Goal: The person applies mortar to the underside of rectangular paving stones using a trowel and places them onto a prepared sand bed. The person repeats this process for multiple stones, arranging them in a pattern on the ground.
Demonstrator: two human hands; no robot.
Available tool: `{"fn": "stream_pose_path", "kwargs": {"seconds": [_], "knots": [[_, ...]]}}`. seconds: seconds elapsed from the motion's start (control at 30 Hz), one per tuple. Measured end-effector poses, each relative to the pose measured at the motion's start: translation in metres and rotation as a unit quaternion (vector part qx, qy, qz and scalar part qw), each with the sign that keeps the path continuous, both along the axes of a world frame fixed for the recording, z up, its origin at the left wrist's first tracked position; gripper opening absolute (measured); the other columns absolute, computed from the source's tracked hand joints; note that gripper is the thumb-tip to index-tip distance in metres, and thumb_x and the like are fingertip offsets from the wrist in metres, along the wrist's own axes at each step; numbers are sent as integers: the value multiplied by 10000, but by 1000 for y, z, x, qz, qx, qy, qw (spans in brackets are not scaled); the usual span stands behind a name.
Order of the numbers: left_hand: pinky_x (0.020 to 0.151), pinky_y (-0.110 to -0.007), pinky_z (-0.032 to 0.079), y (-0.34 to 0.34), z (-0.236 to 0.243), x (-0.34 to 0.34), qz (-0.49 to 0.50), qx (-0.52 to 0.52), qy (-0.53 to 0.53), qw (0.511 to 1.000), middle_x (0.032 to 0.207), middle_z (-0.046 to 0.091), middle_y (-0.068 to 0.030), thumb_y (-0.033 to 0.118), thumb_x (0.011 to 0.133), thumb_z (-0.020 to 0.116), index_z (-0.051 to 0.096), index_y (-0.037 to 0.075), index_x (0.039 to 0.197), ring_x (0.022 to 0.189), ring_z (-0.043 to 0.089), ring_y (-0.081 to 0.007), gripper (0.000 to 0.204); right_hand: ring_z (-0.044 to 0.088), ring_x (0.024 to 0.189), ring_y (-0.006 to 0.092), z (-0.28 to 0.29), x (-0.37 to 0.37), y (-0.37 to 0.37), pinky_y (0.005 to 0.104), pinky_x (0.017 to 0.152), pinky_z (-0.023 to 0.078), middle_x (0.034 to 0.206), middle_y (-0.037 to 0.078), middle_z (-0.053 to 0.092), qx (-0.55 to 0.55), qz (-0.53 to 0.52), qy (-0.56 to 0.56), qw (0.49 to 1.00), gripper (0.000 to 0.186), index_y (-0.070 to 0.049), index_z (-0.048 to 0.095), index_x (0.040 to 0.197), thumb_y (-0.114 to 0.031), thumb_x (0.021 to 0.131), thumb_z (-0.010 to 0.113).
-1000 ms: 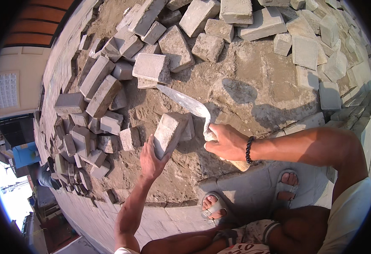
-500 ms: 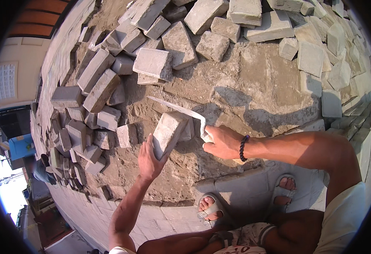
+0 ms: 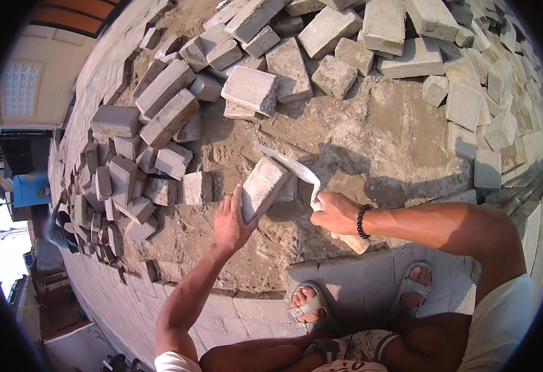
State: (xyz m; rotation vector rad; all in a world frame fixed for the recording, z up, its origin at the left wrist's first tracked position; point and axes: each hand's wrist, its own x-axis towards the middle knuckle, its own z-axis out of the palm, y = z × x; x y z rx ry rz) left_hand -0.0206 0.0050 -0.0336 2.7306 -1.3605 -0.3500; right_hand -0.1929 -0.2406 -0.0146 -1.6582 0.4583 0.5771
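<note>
Left hand (image 3: 231, 222) grips a paving block (image 3: 264, 186), right hand (image 3: 335, 212) a trowel (image 3: 291, 168) at three o'clock; scraping could jolt the block onto sandalled toes (image 3: 304, 296).

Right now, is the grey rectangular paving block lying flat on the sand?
No, the left hand holds the grey rectangular paving block tilted above the sand.

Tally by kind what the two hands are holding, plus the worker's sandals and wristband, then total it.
Paving block, in the left hand: 1
Trowel, in the right hand: 1
Sandals: 2
Black bead wristband: 1
Total: 5
</note>
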Motion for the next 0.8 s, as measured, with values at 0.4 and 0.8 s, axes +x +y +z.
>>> {"fn": "stream_pose_path", "kwargs": {"seconds": [0.4, 0.8], "knots": [[932, -443, 435, -4, 6, -4, 27, 6, 46, 999, 1174, 511, -210, 307, 750, 750, 219, -31, 1481, 1066, 531, -373, 964, 630, 504, 237, 27, -1, 3, 368, 498, 492, 609, 156, 572, -8, -4, -20, 1000, 280, 90, 501, 886, -180, 836, 554], [928, -439, 451, -4, 9, -7, 38, 14, 43, 998, 1155, 514, -201, 307, 758, 766, 232, 20, 1489, 1034, 539, -365, 950, 627, 552, 238, 7, 2, -6, 366, 498, 508, 665, 140, 579, -15, -55, 2, 998, 313, 121, 540, 910, -176, 830, 597]]}}
